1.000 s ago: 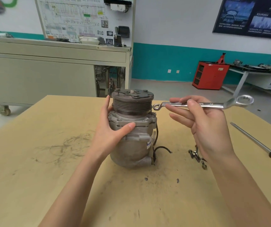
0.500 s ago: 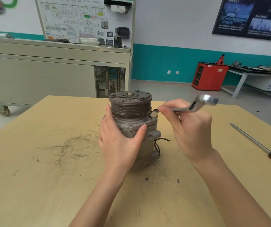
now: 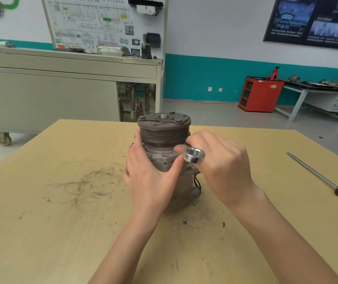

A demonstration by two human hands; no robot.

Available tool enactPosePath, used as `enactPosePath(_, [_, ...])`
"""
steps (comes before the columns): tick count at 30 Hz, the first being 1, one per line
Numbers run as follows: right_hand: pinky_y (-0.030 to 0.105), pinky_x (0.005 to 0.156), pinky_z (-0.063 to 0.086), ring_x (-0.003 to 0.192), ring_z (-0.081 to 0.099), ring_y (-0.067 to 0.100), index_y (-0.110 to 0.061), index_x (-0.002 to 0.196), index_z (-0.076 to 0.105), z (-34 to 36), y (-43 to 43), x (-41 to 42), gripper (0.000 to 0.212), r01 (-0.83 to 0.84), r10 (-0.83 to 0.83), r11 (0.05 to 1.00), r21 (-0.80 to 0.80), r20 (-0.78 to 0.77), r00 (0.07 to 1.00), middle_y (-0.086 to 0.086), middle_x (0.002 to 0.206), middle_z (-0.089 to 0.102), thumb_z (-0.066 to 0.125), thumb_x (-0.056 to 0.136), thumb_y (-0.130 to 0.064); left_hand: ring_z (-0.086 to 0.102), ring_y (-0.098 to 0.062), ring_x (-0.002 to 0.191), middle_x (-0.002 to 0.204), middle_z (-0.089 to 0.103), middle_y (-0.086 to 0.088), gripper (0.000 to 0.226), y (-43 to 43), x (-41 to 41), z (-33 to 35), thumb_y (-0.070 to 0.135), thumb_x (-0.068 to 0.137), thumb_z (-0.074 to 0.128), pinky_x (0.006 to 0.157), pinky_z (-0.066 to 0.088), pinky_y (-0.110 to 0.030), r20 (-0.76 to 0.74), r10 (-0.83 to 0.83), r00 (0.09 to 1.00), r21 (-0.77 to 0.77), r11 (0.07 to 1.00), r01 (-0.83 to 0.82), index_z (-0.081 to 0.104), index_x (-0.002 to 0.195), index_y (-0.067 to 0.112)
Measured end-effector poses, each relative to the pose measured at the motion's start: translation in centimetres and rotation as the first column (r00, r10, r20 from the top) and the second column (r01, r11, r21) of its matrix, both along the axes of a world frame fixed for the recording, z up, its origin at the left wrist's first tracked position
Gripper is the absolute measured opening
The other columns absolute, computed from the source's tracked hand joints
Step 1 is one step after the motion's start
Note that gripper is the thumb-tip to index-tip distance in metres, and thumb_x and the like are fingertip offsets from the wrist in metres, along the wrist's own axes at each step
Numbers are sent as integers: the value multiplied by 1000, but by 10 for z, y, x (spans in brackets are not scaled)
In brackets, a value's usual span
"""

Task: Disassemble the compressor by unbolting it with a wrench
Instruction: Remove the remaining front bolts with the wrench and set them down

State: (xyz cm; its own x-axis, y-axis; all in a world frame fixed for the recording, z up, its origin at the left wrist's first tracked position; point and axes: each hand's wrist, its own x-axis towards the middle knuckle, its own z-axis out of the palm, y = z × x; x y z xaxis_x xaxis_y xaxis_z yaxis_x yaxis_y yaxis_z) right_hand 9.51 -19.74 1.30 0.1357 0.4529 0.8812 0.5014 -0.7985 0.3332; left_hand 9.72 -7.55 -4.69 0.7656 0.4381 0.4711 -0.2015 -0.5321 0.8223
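A grey metal compressor with a grooved pulley and a bolt on its top plate stands upright in the middle of the wooden table. My left hand grips its body from the left and front, thumb across the flange. My right hand holds a silver wrench against the compressor's right side. Only the wrench's ring end shows, pointing toward me. Its other end and the bolt it may sit on are hidden behind my fingers.
A long screwdriver with an orange and black handle lies at the table's right edge. Dark scuff marks cover the tabletop left of the compressor. A grey wheeled cabinet stands behind the table; a red cabinet and a bench are at the far right.
My right hand brought the wrench down from above the pulley to the compressor's right flange and swung it so the ring end faces me. My left hand shifted to the compressor's front.
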Motion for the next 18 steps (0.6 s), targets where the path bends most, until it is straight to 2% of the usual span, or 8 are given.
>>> enactPosePath(3, [22, 45, 27, 45, 46, 17, -7, 66, 59, 2, 7, -4, 18, 60, -59, 998, -34, 13, 998, 5, 58, 51, 75, 72, -1, 23, -14, 145, 157, 26, 8, 101, -1, 0, 1, 63, 72, 63, 116, 15, -47, -7, -20, 1000, -20, 1000, 20, 13, 154, 30])
enactPosePath(5, [23, 44, 28, 45, 46, 17, -8, 66, 59, 3, 15, -5, 15, 95, -93, 994, -56, 21, 995, 5, 58, 50, 69, 75, -2, 25, -15, 144, 158, 26, 8, 98, 0, 1, 2, 60, 72, 62, 117, 16, -49, -29, -31, 999, -25, 999, 30, 16, 153, 31])
enactPosePath(8, [23, 43, 27, 44, 44, 16, -9, 66, 58, 1, 23, -5, 16, 133, -131, 991, -34, 57, 990, 5, 58, 49, 65, 79, -2, 30, -19, 142, 149, 40, 1, 100, 0, -1, 3, 58, 70, 57, 115, 16, -48, -38, -38, 999, -64, 997, 36, 7, 154, 34])
enactPosePath(12, [25, 44, 34, 46, 45, 17, -11, 65, 57, -5, 29, -4, 27, 134, -131, 991, -18, 102, 986, 5, 59, 49, 51, 91, -5, 30, -22, 143, 152, 37, 1, 77, -2, -2, 4, 55, 74, 48, 114, 16, -54, 7, -47, 999, -72, 996, 47, 20, 145, 46])
enactPosePath(15, [26, 45, 34, 47, 46, 17, -12, 63, 56, -9, 36, -2, 25, 132, -132, 991, 3, 85, 988, 4, 60, 50, 63, 87, -9, 33, -16, 140, 150, 39, 7, 94, -1, -2, 4, 59, 68, 45, 115, 16, -49, -14, -68, 998, -107, 992, 66, 14, 153, 33])
enactPosePath(18, [29, 46, 37, 49, 48, 19, -11, 63, 57, -12, 42, 0, 24, 123, -124, 992, 32, 42, 991, 5, 63, 53, 58, 87, -6, 32, -15, 141, 150, 38, 7, 91, -1, -3, 4, 52, 74, 50, 112, 17, -47, -7, -68, 998, -100, 993, 67, 14, 154, 27])
